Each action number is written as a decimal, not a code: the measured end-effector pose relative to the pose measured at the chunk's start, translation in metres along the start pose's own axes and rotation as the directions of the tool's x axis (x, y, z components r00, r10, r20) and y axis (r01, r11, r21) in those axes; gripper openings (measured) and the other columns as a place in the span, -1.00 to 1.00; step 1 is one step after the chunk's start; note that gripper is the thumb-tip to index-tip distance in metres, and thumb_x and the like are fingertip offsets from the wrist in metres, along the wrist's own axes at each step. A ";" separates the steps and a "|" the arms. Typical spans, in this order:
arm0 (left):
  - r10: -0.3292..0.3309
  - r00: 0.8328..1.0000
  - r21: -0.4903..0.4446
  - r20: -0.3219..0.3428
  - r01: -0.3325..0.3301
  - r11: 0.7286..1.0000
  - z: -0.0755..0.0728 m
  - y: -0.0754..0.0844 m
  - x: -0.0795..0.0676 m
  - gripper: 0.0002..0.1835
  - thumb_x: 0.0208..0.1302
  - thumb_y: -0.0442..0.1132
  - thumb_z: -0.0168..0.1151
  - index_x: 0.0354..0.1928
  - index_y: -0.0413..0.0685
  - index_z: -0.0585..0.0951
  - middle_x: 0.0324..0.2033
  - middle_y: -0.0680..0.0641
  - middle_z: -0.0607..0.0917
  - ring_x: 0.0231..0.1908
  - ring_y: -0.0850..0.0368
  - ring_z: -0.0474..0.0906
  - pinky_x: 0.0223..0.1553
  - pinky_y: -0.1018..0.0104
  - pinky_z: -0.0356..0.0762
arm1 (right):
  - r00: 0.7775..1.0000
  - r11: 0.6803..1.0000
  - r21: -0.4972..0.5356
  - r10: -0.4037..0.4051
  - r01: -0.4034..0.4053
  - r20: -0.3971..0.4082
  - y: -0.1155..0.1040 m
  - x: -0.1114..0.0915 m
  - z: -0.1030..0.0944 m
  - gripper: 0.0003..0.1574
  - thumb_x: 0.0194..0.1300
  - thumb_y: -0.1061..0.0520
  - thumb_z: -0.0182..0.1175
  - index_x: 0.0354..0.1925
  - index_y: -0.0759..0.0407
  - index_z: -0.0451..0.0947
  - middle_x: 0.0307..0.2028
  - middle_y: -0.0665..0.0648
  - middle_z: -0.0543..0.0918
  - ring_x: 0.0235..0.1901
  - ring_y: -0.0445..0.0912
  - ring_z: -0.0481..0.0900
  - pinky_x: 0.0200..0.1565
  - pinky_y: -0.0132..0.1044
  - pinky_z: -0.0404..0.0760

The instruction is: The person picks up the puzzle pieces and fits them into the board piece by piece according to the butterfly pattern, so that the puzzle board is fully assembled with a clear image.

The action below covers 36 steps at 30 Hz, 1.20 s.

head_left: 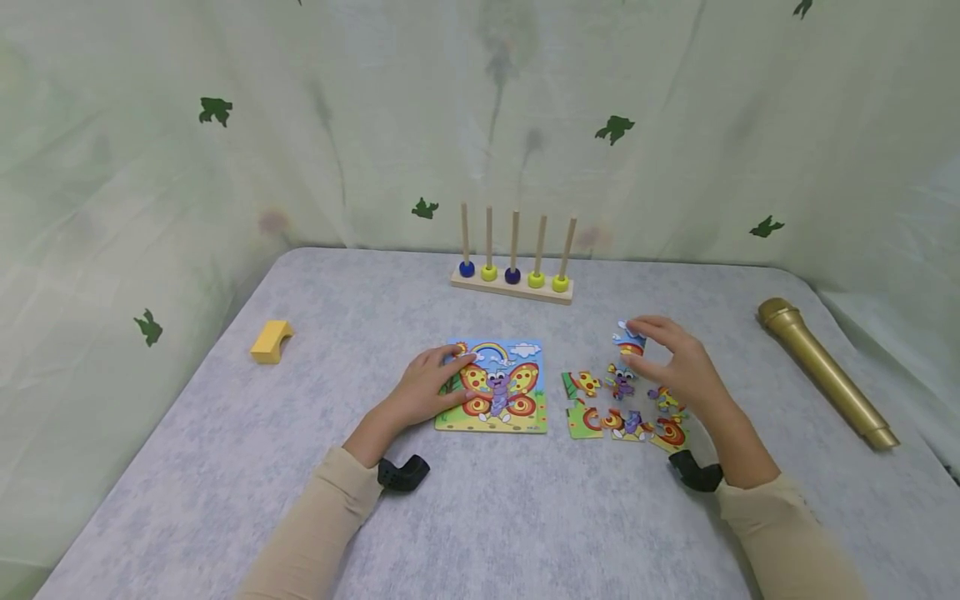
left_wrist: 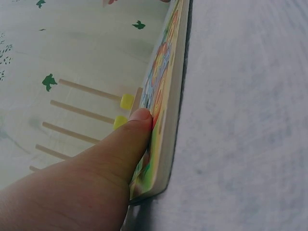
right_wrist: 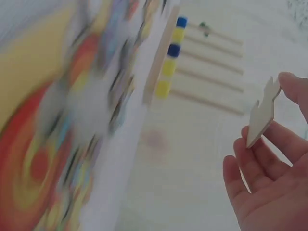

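A square puzzle board (head_left: 517,412) with a butterfly and rainbow picture lies in the middle of the table. My left hand (head_left: 420,388) rests on its left side, and in the left wrist view the thumb (left_wrist: 139,118) presses its surface. Between thumb and fingers my right hand (head_left: 686,367) pinches a jigsaw piece (head_left: 626,342), raised above the table. Seen from the right wrist, that piece (right_wrist: 262,115) shows its plain pale back. Several loose jigsaw pieces (head_left: 585,421) lie right of the board, below the right hand; some overlap or touch.
At the back stands a wooden peg rack (head_left: 512,288) with blue and yellow beads, one on each peg. A yellow bridge-shaped block (head_left: 268,343) lies on the left. Far right is a gold microphone (head_left: 828,375). A pale curtain (head_left: 390,125) hangs behind the table.
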<state>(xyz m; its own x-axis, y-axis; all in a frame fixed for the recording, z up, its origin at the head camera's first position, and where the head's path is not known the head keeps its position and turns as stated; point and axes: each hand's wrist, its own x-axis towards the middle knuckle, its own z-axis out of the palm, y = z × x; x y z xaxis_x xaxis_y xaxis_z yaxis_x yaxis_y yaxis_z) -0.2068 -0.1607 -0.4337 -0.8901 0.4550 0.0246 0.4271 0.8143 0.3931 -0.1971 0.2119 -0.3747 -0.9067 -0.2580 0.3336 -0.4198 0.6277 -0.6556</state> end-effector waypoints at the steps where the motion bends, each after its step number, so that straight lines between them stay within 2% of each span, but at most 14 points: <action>1: -0.002 1.000 -0.001 0.001 0.002 1.000 0.000 0.000 0.000 -0.32 0.18 0.19 0.06 0.32 0.16 0.24 0.27 -0.12 0.16 0.26 -0.13 -0.03 0.20 -0.07 -0.10 | 0.999 0.999 0.020 -0.033 0.033 -0.002 -0.005 0.002 0.004 -0.37 0.08 0.06 0.30 0.09 0.27 0.43 0.08 0.21 0.41 0.11 0.13 0.29 0.05 0.18 0.24; 4: -0.004 1.000 -0.003 0.002 0.004 1.000 0.000 0.000 0.000 -0.32 0.18 0.19 0.06 0.32 0.16 0.23 0.27 -0.12 0.16 0.26 -0.13 -0.03 0.20 -0.08 -0.10 | 0.992 0.989 0.077 -0.123 0.123 -0.005 -0.017 0.008 0.018 -0.41 0.05 0.14 0.33 0.07 0.27 0.46 0.05 0.17 0.44 0.04 0.07 0.36 0.02 0.10 0.31; 6: -0.005 1.000 -0.002 0.004 0.005 1.000 0.000 0.000 0.000 -0.32 0.18 0.20 0.05 0.32 0.17 0.23 0.28 -0.11 0.16 0.26 -0.13 -0.04 0.20 -0.07 -0.11 | 0.989 0.981 0.123 -0.150 0.149 0.000 -0.023 0.012 0.028 -0.42 0.03 0.17 0.33 0.05 0.25 0.47 0.04 0.15 0.45 -0.01 0.02 0.39 -0.02 0.07 0.35; 13: 0.007 1.000 0.000 -0.003 -0.007 1.000 0.002 0.000 0.001 -0.33 0.18 0.20 0.05 0.32 0.17 0.24 0.27 -0.12 0.17 0.26 -0.13 -0.02 0.20 -0.06 -0.10 | 0.988 0.967 0.225 -0.136 0.118 0.067 -0.031 0.028 0.068 -0.45 0.04 0.10 0.33 0.03 0.20 0.48 0.03 0.10 0.47 -0.05 -0.05 0.39 -0.05 -0.04 0.38; 19: 0.009 1.000 0.003 -0.007 -0.009 1.000 0.001 0.000 0.001 -0.32 0.18 0.20 0.05 0.32 0.15 0.24 0.27 -0.12 0.17 0.25 -0.14 -0.01 0.20 -0.06 -0.09 | 0.983 0.978 0.208 -0.064 0.027 0.174 -0.029 0.038 0.091 -0.45 0.06 0.11 0.32 0.05 0.20 0.47 0.07 0.12 0.43 0.03 -0.04 0.36 -0.01 -0.10 0.38; 23: 0.007 1.000 0.003 -0.005 -0.007 1.000 0.000 -0.001 0.001 -0.32 0.18 0.20 0.05 0.31 0.16 0.25 0.27 -0.12 0.17 0.25 -0.13 -0.01 0.20 -0.06 -0.09 | 0.967 0.986 0.161 -0.003 -0.039 0.255 -0.024 0.044 0.103 -0.43 0.10 0.10 0.29 0.09 0.19 0.44 0.12 0.13 0.39 0.10 0.00 0.31 0.07 -0.08 0.33; 30: 0.004 1.000 0.002 -0.002 -0.004 1.000 -0.001 0.001 0.001 -0.33 0.18 0.18 0.07 0.31 0.15 0.25 0.27 -0.13 0.17 0.25 -0.14 -0.01 0.20 -0.06 -0.09 | 0.939 0.996 0.077 0.017 -0.046 0.344 -0.022 0.052 0.118 -0.37 0.12 0.06 0.27 0.15 0.20 0.39 0.17 0.17 0.35 0.20 0.03 0.21 0.18 -0.07 0.16; 36: -0.009 1.000 0.005 0.009 0.009 1.000 -0.004 0.005 0.000 -0.33 0.18 0.16 0.08 0.31 0.13 0.24 0.28 -0.13 0.16 0.25 -0.14 -0.02 0.20 -0.06 -0.09 | 0.921 0.997 0.038 0.053 -0.074 0.386 -0.022 0.055 0.124 -0.37 0.14 0.06 0.25 0.18 0.16 0.37 0.21 0.17 0.30 0.24 0.05 0.15 0.20 -0.07 0.11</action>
<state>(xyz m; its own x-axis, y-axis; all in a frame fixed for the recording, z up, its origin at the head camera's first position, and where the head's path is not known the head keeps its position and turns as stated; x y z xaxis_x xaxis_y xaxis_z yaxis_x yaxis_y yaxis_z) -0.2055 -0.1579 -0.4286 -0.8927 0.4505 0.0128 0.4195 0.8202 0.3890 -0.2432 0.0929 -0.4262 -0.8732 -0.4873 0.0111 -0.3531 0.6167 -0.7036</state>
